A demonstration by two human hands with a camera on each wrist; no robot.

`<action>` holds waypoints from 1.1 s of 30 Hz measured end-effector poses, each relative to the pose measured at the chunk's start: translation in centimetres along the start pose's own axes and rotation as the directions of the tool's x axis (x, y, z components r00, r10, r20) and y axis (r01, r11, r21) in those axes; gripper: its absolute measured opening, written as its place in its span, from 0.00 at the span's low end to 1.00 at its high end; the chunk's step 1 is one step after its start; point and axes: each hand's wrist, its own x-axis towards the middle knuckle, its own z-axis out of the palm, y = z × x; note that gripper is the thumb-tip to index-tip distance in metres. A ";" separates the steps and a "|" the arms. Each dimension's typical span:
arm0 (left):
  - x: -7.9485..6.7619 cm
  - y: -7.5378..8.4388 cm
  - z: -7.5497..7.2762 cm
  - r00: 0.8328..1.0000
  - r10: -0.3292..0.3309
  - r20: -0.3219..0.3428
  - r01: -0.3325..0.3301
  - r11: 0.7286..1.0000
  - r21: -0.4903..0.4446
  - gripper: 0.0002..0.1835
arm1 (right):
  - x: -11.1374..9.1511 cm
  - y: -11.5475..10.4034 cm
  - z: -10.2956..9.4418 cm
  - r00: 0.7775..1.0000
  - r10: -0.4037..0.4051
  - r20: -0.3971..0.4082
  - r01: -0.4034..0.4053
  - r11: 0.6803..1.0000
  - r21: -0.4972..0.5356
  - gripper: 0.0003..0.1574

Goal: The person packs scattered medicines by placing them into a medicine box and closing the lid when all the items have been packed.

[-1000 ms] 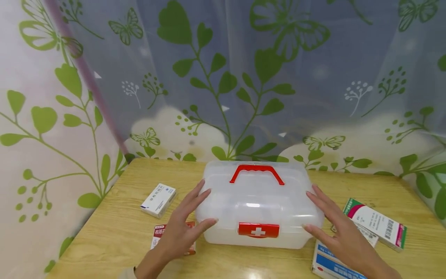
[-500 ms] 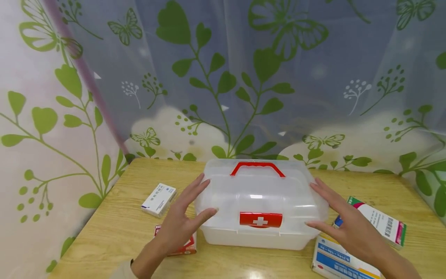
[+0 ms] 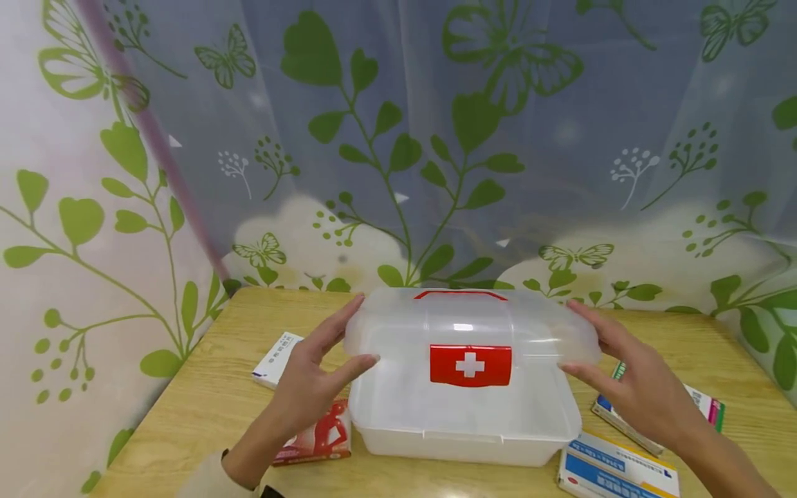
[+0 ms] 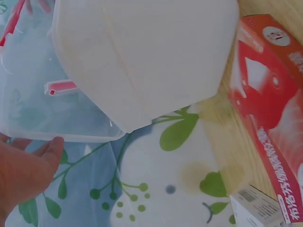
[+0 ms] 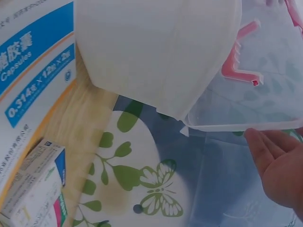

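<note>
A white cross [image 3: 470, 365] is marking the red latch [image 3: 445, 366] between the left fingers [image 3: 336, 324] and right fingers [image 3: 598, 324], "胶囊 Capsules" and "0.314" are showing on the blue-and-white box [image 5: 35, 85] nearside of the right ones, and "12" on the red box [image 4: 265, 104] nearside of the left.

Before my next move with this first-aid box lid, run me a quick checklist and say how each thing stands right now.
1. Left hand on the lid: ok, at its left edge.
2. Right hand on the lid: ok, at its right edge.
3. Clasp free of the base: ok, raised with the lid above the front rim.
4. Lid swung fully back: not ok, only partway open.
5. Base standing on the table: ok.
6. Red carton clear of the base: cannot tell, it lies close beside it.
</note>
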 end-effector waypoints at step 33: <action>3.1 0.4 0.3 0.984 0.000 -0.180 0.003 1.000 0.021 0.24 | 3.5 -1.5 -2.5 0.990 0.121 -0.072 -0.105 0.976 0.191 0.26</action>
